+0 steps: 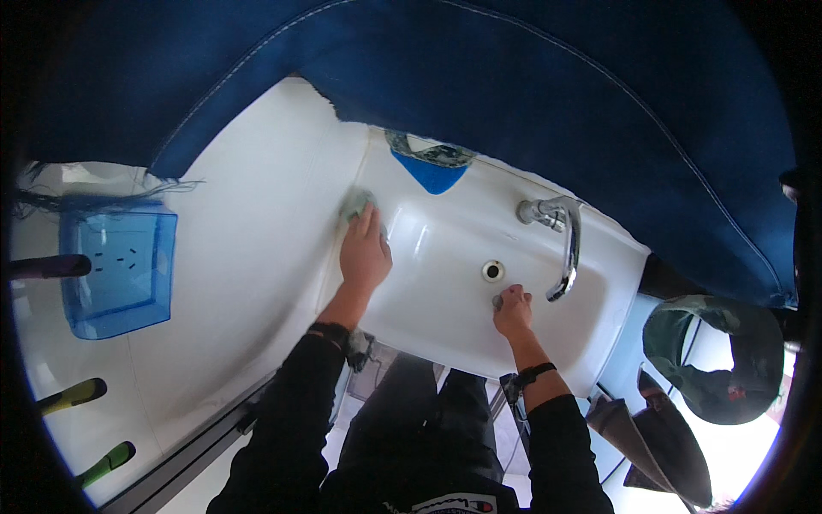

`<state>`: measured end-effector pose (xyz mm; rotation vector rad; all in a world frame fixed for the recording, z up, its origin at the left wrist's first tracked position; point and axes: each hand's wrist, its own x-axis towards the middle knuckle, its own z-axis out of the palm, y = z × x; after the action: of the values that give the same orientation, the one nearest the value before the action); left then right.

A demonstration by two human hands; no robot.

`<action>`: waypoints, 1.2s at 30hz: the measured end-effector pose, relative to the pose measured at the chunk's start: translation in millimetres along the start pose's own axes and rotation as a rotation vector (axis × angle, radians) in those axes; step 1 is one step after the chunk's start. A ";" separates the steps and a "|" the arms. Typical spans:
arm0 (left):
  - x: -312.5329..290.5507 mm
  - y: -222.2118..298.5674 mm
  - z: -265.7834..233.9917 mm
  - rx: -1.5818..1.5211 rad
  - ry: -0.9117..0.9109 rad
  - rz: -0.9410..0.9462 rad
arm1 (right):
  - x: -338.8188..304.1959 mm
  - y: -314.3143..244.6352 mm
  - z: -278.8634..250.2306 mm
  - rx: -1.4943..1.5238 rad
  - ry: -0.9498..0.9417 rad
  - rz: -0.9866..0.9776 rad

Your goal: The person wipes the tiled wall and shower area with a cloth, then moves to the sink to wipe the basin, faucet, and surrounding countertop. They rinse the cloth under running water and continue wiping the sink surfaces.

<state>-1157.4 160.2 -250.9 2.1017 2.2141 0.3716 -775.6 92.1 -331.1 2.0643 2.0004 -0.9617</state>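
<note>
Over the left edge of a white washbasin (pixel 419 291), my left hand (pixel 366 253) presses a pale green cloth or pad (pixel 356 202) with its fingers along it. Its exact kind is hard to make out. My right hand (pixel 515 313) is closed low in the basin, just below the drain hole (pixel 492 271). A small grey, round-looking thing (pixel 497 301) shows at its fingers, too small to name. A chrome faucet (pixel 563 244) stands at the basin's right, its spout reaching over the bowl.
A blue triangular thing (pixel 437 174) sits at the back rim. On the left wall hang a clear blue plastic box (pixel 120 270) and several coloured handles (pixel 73 397). A dark blue fabric (pixel 479 64) spans the top, and a camouflage-patterned item (pixel 659 343) hangs at right.
</note>
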 end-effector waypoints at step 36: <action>7.6 71.8 1.0 -0.567 0.111 0.204 | -60.8 -46.8 -57.9 1.211 -0.283 0.385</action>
<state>-1087.6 170.6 -235.2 2.0097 1.6631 1.0131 -794.3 74.1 -238.5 2.3377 0.7801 -2.5349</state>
